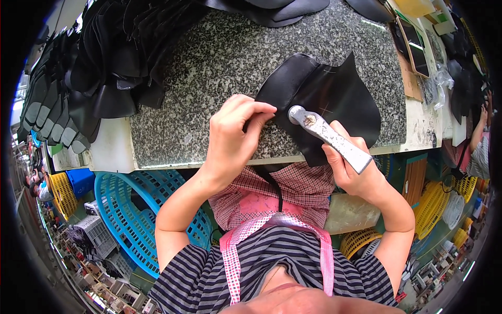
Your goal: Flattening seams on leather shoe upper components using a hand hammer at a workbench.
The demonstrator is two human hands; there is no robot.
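Observation:
A black leather piece (pixel 342 99) with faint chalk marks lies on the speckled stone slab (pixel 209 68), its lower end reaching over the slab's near edge. My left hand (pixel 236 128) pinches the leather's left edge between thumb and fingers. In my right hand (pixel 350 159) is a hammer (pixel 334 138) with a worn metal head. The round face of the head rests on or just above the leather, right of my left fingertips; I cannot tell whether it touches. Most of the handle is hidden by the hand and the head.
Stacks of black leather pieces (pixel 110 57) cover the slab's left and far left side, with more (pixel 282 10) along the far edge. A phone-like device (pixel 414 47) and clear plastic (pixel 443 79) lie at right. Below the table stand a blue basket (pixel 125 214) and yellow baskets (pixel 431 209).

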